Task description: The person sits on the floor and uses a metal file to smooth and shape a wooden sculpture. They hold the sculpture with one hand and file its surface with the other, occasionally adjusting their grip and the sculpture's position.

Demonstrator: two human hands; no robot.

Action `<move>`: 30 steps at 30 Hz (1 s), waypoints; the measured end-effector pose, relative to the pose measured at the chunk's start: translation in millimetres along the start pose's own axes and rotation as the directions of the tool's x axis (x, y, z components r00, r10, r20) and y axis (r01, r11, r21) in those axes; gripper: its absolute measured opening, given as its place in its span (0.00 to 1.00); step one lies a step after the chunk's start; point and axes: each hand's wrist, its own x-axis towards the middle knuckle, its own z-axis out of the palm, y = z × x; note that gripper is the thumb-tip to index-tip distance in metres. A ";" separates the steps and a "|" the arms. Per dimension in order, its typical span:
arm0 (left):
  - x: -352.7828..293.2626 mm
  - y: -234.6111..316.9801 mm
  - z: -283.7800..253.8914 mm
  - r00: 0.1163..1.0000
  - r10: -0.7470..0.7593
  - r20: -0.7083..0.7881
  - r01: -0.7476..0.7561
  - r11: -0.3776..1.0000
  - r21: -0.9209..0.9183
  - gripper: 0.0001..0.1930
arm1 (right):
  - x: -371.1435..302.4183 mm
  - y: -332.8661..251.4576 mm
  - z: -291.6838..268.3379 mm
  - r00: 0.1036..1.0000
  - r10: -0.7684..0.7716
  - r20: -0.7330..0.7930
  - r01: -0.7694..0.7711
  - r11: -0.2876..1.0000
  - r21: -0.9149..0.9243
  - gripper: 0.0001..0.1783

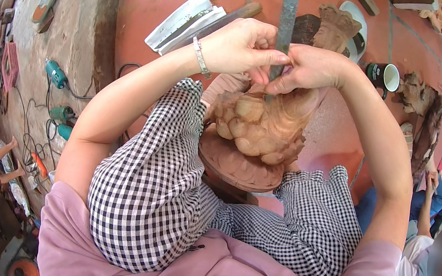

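Observation:
Both hands meet over a carved wooden piece (256,123) between my knees. It has rounded, bulging lumps and swirling lines, and rests on a round reddish-brown base (240,162). A long flat grey metal tool (287,22) stands upright between my fingers, its rounded end pointing away from me; whether it is a file or a chisel I cannot tell. My left hand (246,48) has its thumb across the tool, fingers curled. My right hand (309,71) is closed against the tool's other side, thumb bent. The tool's lower end comes down close to the carving.
On the red tiles lie a white open wrapper (179,21), a dark bar (218,22), a carved wooden head (335,28), a mug (382,76) and rough wood (417,96). Leftward are a stone ledge (93,9), corded power tools (56,73) and a sandal (48,0). People sit at right.

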 end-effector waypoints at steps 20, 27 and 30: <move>-0.1 -15.3 2.2 1.000 0.009 -0.014 -0.009 1.000 -0.027 0.17 | -2.0 -11.4 -1.6 0.997 0.077 0.020 -0.077 0.997 -0.013 0.19; 7.1 -29.9 1.1 0.996 -0.059 -0.071 0.057 0.998 -0.026 0.21 | 2.8 -5.9 -7.5 0.983 0.169 0.077 -0.178 0.975 0.130 0.19; -0.9 -32.7 4.6 0.998 -0.024 -0.054 0.021 0.998 -0.057 0.23 | -0.9 -13.2 -3.0 0.998 0.056 0.029 -0.055 0.998 -0.020 0.17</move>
